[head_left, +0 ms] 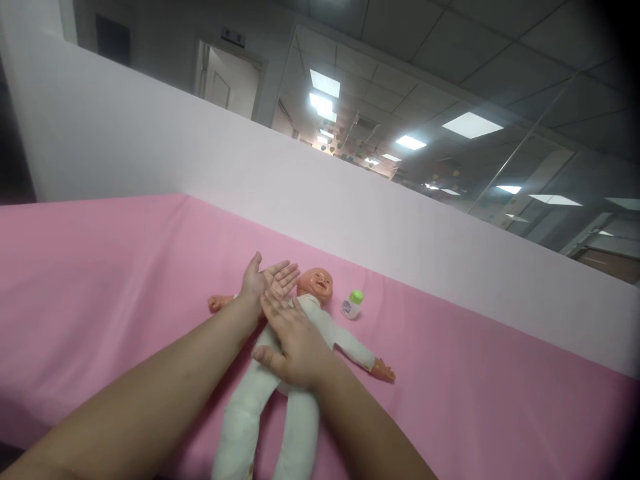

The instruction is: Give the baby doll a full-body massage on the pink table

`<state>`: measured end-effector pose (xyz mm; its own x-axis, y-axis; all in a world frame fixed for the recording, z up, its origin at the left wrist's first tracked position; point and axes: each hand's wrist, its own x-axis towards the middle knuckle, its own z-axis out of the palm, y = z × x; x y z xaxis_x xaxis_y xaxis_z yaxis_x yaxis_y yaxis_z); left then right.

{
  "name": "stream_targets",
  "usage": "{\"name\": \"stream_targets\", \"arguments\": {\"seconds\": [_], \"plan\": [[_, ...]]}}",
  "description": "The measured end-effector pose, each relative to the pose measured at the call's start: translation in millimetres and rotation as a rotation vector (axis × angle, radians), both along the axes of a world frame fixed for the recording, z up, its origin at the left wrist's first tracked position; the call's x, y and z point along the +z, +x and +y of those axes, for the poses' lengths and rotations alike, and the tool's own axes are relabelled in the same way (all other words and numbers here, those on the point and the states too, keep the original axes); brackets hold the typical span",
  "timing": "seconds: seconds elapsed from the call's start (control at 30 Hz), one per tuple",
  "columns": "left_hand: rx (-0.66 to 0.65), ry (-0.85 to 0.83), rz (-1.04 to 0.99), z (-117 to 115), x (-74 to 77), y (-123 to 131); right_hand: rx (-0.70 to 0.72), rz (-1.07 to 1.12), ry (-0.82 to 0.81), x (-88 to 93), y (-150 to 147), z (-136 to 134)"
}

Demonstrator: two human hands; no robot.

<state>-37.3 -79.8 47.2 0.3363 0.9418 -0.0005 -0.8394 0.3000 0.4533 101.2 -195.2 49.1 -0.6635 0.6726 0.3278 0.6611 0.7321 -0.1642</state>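
while one white-suited doll (326,324) lies face up on a pink cover (460,380), two bare hands overlap above its torso: left hand (270,280), palm up, fingers straight, slightly apart; right hand (300,347), palm down, fingers nearly together, tips over the left palm. one green-capped bottle (351,305), near the doll's head. one white partition (350,213), behind.

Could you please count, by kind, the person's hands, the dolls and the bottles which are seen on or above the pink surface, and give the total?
Person's hands: 2 (left hand, right hand)
Doll: 1
Green-capped bottle: 1
Total: 4
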Motion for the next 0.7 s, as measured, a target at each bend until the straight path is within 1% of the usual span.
{"name": "stream_targets", "arguments": {"seconds": [0.1,0.2,0.27,0.33,0.37,0.4,0.47,0.53,0.57,0.63,0.7], "plan": [[-0.145,0.059,-0.024,-14,-0.8,14,-0.025,0.017,0.032,0.4,-1,-2],[-0.287,0.080,-0.020,-27,-3.1,30,-0.131,0.045,0.073,-2.1,0,1],[-0.375,0.075,-0.013,-32,-4.9,37,-0.215,0.062,0.098,-4.8,1,5],[-0.414,0.082,-0.023,-32,-5.1,38,-0.291,0.077,0.116,-7.7,2,10],[-0.408,0.092,-0.031,-30,-4.3,36,-0.323,0.085,0.123,-9.2,2,12],[-0.383,0.101,-0.036,-28,-3.0,33,-0.348,0.094,0.127,-10.7,2,13],[-0.283,0.115,-0.019,-20,-0.6,24,-0.373,0.117,0.126,-13.9,2,16],[-0.133,0.108,0.070,-9,-2.0,16,-0.362,0.149,0.114,-17.7,2,19],[-0.052,0.113,0.156,-3,-5.4,13,-0.346,0.172,0.108,-19.7,2,20],[0.098,0.166,0.430,8,-18.0,12,-0.312,0.233,0.102,-24.0,3,23],[0.233,0.370,0.850,16,-35.7,17,-0.309,0.302,0.112,-28.4,3,26]]}}
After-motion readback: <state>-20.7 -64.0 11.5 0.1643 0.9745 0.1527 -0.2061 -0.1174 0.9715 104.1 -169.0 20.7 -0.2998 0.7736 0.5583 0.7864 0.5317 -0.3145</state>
